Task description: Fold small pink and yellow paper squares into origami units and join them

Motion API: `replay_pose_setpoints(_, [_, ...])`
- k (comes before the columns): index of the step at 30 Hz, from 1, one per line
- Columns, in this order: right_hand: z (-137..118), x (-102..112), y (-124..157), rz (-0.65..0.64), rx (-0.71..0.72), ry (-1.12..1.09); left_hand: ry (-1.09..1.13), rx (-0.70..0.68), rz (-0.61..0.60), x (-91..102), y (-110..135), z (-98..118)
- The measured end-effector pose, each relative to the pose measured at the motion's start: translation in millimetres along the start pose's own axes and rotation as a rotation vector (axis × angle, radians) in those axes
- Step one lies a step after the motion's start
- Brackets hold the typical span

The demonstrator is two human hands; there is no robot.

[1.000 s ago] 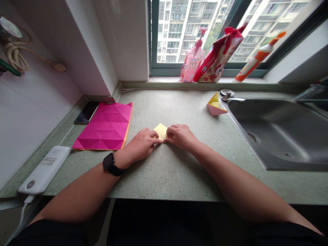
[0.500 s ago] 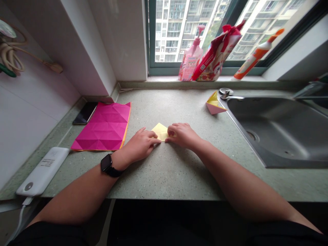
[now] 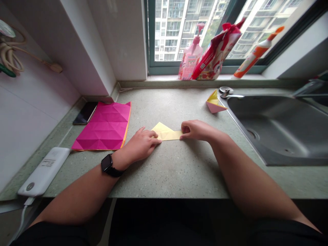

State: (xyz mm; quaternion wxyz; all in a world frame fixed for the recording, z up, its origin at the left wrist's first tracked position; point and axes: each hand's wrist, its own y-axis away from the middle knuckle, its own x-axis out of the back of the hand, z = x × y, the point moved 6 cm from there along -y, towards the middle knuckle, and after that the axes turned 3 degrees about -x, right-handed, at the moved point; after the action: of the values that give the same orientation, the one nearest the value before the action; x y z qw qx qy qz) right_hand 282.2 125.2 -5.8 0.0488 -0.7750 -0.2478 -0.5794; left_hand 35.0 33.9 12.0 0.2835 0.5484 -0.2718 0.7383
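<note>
L hand [image 3: 140, 144] & R hand [image 3: 196, 129] pinching yellow paper [image 3: 165, 132], l/r ends; far peak [image 3: 160, 126] + near strip [image 3: 173, 136] formed, rest prob TBD.

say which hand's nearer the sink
Right. The right hand is left of the sink, at the right end of the yellow paper; the left hand is farther left along it.

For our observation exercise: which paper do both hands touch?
The pale yellow folded paper, touched by the left hand and right hand. Neither hand rests on the creased magenta sheet or the pink-yellow folded paper near the metal sink.
</note>
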Motion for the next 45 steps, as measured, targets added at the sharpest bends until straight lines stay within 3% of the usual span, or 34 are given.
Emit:
replay_pose_setpoints(4, [16,5,4,-0.074,0.005,-0.116,-0.005,-0.009,0.016,1.1,0,1])
replay_pose_setpoints(6, [17,9,4,-0.034,0.009,-0.202,-0.005,-0.019,0.018,1.9,-1,1])
replay_pose_setpoints(10, [2,31,8,0.400,0.075,-0.237,-0.004,-0.031,0.030,3.9,0,3])
replay_pose_setpoints(13, [-29,28,14,0.514,0.241,-0.210,-0.009,-0.031,0.042,4.3,0,3])
replay_pose_setpoints(17, [-66,0,17,0.339,0.419,-0.107,-0.004,-0.018,0.020,1.6,-1,1])
replay_pose_setpoints(22, [-76,-21,15,0.136,0.458,-0.082,-0.006,-0.017,0.022,0.7,-1,0])
replay_pose_setpoints(30, [-76,-23,12,0.094,0.424,-0.096,-0.074,0.034,0.055,7.2,7,-7])
replay_pose_setpoints(38, [-75,-23,10,0.059,0.417,-0.156,-0.068,0.143,-0.037,19.2,16,-30])
replay_pose_setpoints(45, [-77,-20,10,0.029,0.416,-0.165,-0.111,0.154,-0.047,20.3,36,-55])
